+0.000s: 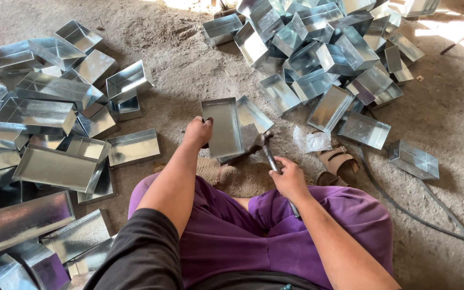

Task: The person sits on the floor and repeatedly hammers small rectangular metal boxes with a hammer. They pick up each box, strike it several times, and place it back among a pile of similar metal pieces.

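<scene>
Two large heaps of shiny sheet-metal trays are spread over a dusty, bare concrete floor [189,70], one heap [38,139] at the left and the other heap [328,48] at the top right, with strong sunlight seen at the upper edge. A dark cable [404,207] is laid across the floor at the right, near a lone tray [413,159]. Purple trousers [232,231] are seen on the seated person. Between the heaps, just in front of the knees, a rectangular metal tray [222,126] is held upright on its edge, gripped at its left rim by the left hand [197,131], whose grip is closed around it. A hammer [267,153] is clasped by its handle in the right hand [288,177], its head set against the tray's lower right. A brown sandal [339,164] and a crumpled clear plastic bag [311,140] are found just beside.
</scene>
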